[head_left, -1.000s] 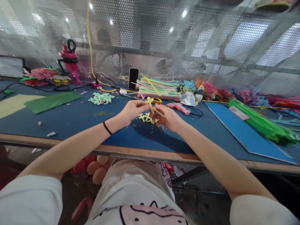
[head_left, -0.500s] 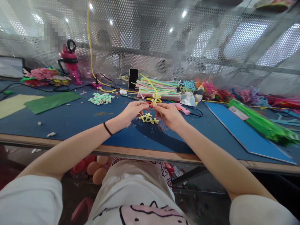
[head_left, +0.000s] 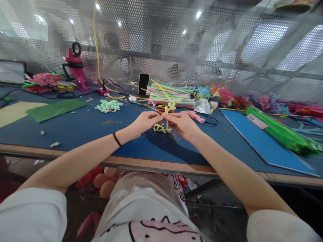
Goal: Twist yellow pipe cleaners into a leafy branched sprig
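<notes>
My left hand (head_left: 144, 121) and my right hand (head_left: 182, 123) meet over the blue table mat (head_left: 83, 126), fingertips pinched together on a yellow pipe-cleaner piece (head_left: 169, 108) whose looped end stands up between them. A black band circles my left wrist. Just beneath the hands, a few finished yellow pipe-cleaner shapes (head_left: 161, 128) lie on the mat.
A stack of pastel pipe cleaners (head_left: 171, 94) lies behind the hands, with a pink glue gun (head_left: 194, 116), a phone (head_left: 143, 84), a pile of pale green shapes (head_left: 109, 105), a pink bottle (head_left: 75, 67), green and yellow sheets (head_left: 55, 109), a bright blue sheet (head_left: 262, 141) and a green bundle (head_left: 282, 133).
The yellow piece has turned from tilted to upright and risen slightly, and both hands have closed in so their fingertips now meet on it.
</notes>
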{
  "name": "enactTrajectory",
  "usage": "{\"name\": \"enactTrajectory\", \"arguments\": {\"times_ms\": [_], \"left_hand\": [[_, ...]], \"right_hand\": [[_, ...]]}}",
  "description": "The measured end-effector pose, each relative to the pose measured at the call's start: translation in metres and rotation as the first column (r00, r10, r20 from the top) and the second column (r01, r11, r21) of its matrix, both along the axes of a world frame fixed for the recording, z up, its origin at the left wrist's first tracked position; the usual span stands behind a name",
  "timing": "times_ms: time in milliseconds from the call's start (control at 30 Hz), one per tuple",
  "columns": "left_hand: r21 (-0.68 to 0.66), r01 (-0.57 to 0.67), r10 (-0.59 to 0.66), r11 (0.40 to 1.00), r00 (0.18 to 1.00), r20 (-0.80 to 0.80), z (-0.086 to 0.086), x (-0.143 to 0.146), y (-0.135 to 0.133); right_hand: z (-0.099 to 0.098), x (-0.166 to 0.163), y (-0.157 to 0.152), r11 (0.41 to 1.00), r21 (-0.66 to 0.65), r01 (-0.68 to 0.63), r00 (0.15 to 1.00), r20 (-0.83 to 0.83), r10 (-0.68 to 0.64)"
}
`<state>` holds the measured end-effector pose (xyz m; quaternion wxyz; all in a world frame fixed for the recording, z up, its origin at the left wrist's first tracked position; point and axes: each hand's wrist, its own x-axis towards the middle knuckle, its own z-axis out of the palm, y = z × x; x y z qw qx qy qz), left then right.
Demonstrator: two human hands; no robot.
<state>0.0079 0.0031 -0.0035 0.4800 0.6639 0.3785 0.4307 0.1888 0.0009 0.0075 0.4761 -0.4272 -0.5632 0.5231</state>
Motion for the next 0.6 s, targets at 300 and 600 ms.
{"name": "enactTrajectory", "arguments": {"times_ms": [300, 600], "left_hand": [[-0.003, 0.016, -0.016, 1.0, 0.999, 0.042, 0.0006, 0.0013, 0.0003], [0.01, 0.054, -0.054, 0.998, 0.998, -0.018, 0.006, 0.0014, -0.0044]], "right_hand": [[-0.0015, -0.0012, -0.0008, 0.99, 0.141, -0.027, 0.998, 0.062, 0.019], [0.0007, -0.0045, -0.0017, 0.989, 0.113, 0.091, 0.994, -0.065, -0.084]]}}
